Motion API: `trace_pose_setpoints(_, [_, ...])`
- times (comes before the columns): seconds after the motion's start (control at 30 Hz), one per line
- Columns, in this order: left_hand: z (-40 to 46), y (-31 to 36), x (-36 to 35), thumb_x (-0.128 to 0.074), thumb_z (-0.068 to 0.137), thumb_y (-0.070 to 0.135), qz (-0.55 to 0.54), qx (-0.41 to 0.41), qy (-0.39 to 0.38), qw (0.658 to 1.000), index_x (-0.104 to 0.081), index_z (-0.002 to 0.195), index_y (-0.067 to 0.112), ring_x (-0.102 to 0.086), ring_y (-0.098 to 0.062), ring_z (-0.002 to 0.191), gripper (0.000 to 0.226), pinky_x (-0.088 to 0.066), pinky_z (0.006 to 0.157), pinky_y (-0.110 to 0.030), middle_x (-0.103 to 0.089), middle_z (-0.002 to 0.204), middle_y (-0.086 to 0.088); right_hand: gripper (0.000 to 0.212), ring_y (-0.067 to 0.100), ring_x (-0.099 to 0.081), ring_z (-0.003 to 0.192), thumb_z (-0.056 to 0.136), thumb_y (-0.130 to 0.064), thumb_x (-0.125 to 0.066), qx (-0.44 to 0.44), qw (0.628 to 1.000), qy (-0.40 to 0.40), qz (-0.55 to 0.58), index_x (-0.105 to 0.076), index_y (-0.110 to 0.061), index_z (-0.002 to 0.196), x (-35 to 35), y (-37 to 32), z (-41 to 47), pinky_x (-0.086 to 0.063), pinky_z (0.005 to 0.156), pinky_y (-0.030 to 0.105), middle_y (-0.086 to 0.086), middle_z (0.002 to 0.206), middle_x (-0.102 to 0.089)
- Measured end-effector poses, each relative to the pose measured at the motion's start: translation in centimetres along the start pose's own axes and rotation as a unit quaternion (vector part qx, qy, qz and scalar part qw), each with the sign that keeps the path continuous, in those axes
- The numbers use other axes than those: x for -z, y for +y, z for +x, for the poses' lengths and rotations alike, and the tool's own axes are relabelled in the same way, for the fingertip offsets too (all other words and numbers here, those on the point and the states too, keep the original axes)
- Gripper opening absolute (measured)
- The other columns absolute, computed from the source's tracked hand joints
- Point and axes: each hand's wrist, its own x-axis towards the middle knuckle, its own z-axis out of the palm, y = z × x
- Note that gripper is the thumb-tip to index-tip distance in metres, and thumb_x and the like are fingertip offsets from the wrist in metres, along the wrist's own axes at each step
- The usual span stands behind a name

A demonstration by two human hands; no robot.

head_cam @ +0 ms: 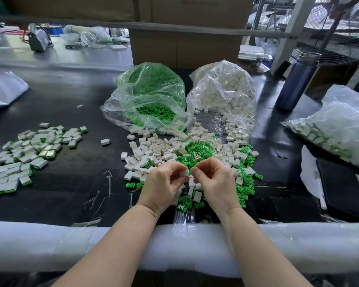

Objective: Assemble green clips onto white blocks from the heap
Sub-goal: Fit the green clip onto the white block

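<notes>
Above the mixed heap [192,154] on the black bench [71,183], the left hand [164,183] pinches a small white plastic block [184,173], its open end facing right toward the right hand [214,179] pinching a green clip [190,172].

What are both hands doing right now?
Left hand: fingers pinch a white block.
Right hand: fingertips pinched at a green clip, mostly hidden, against the block.

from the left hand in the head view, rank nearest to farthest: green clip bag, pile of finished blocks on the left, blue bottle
From the left hand:
1. green clip bag, straight ahead past the heap
2. pile of finished blocks, far left; close to the bag's distance, hard to call
3. blue bottle, back right
</notes>
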Motion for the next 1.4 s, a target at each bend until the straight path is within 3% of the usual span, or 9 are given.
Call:
trace_pose_setpoints(0.63, [-0.02,0.09,-0.07,-0.074,0.075,0.006,0.005,0.001,-0.008,1.000,-0.068,0.091,0.007,-0.057,-0.003,0.068,0.017,-0.046,0.069,-0.005,-0.062,0.078,0.006,0.011,0.022,-0.065,0.068,0.081,-0.010,-0.071,0.017,1.000,-0.002,-0.013,-0.063,-0.016,0.075,-0.05,0.34,0.04,-0.056,0.066,0.042,0.004,0.071,-0.066])
trace_pose_setpoints(0.97, [0.04,-0.03,-0.15,-0.075,0.073,0.003,-0.021,0.018,-0.004,1.000,-0.068,0.090,0.007,-0.057,0.001,0.067,0.019,-0.046,0.069,-0.006,-0.059,0.073,0.013,0.020,0.022,-0.063,0.063,0.079,-0.007,-0.071,0.027,0.999,0.002,-0.024,-0.061,-0.020,0.068,-0.06,0.19,-0.13,-0.054,0.063,0.043,0.001,0.064,-0.064])
trace_pose_setpoints(1.27, [-0.04,0.03,-0.11,-0.074,0.074,0.003,-0.016,0.009,-0.004,1.000,-0.068,0.087,0.006,-0.062,-0.015,0.069,0.014,-0.051,0.069,-0.018,-0.064,0.076,0.001,0.009,0.020,-0.063,0.066,0.081,-0.009,-0.070,0.040,0.998,0.010,-0.039,-0.064,-0.013,0.076,-0.15,0.40,-0.05,-0.055,0.065,0.040,0.002,0.068,-0.065])
trace_pose_setpoints(1.4, [-0.02,0.06,-0.03,-0.074,0.075,0.006,-0.020,0.012,0.000,1.000,-0.069,0.090,0.007,-0.059,-0.005,0.069,0.016,-0.050,0.070,-0.012,-0.061,0.076,0.008,0.010,0.015,-0.062,0.063,0.080,-0.008,-0.071,0.054,0.997,0.027,-0.036,-0.064,-0.013,0.075,-0.09,0.37,0.00,-0.055,0.062,0.035,-0.001,0.066,-0.064])
